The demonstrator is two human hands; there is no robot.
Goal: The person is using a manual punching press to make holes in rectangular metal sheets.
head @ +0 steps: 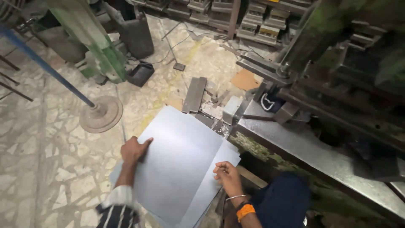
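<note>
A large pale grey metal sheet lies tilted on top of other sheets of the same kind, beside a heavy machine. My left hand grips the top sheet's left edge, thumb over the surface. At the sheet's right edge, my right hand pinches it with curled fingers. A bangle and an orange band circle that wrist. The sheets' lower ends are hidden behind my arms and knees.
The machine's steel bed runs diagonally on the right, with its dark green frame above. A blue pole on a round base stands left. Flat metal bars and scraps lie on the mosaic floor. Stacked metal blocks line the back.
</note>
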